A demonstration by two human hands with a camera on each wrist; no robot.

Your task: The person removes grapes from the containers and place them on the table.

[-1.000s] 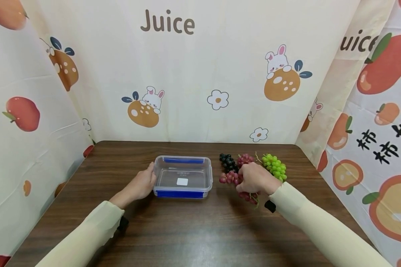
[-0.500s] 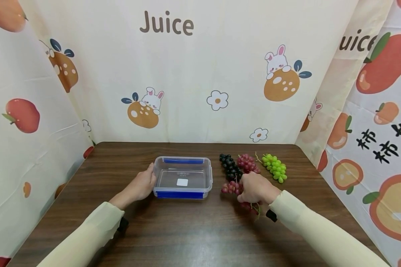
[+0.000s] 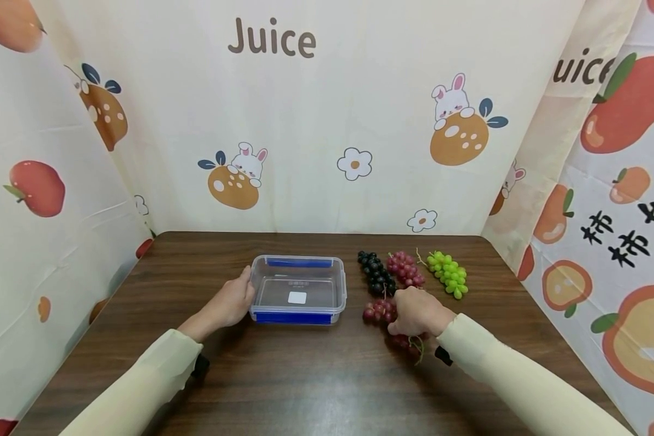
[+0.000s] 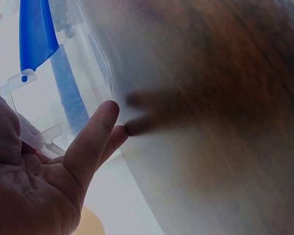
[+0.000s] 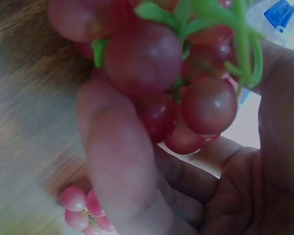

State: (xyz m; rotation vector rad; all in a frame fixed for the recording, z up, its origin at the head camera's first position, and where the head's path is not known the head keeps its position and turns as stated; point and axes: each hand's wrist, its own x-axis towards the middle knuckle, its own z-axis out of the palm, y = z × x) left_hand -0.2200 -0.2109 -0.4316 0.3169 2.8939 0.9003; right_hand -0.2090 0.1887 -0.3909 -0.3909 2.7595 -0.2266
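In the head view my right hand (image 3: 418, 312) grips a bunch of red grapes (image 3: 379, 310) low over the table or on it; I cannot tell which. The right wrist view shows fingers curled round the red grapes (image 5: 144, 58), with the green stem uppermost. My left hand (image 3: 227, 303) rests against the left side of a clear plastic food container (image 3: 316, 287) with blue clips. Seen from the left wrist, its fingers (image 4: 90, 144) lie fairly straight along the container's wall (image 4: 90, 63). Part of the held bunch is hidden under my right hand.
Behind my right hand lie a bunch of black grapes (image 3: 377, 275), a second bunch of red grapes (image 3: 406, 268) and a bunch of green grapes (image 3: 449, 274). They share the brown wooden table (image 3: 294, 375). A printed cloth (image 3: 305, 121) stands along its back edge.
My right hand has drawn the red grapes slightly toward me, uncovering more of the black and second red bunches. The left hand and container have stayed in place.
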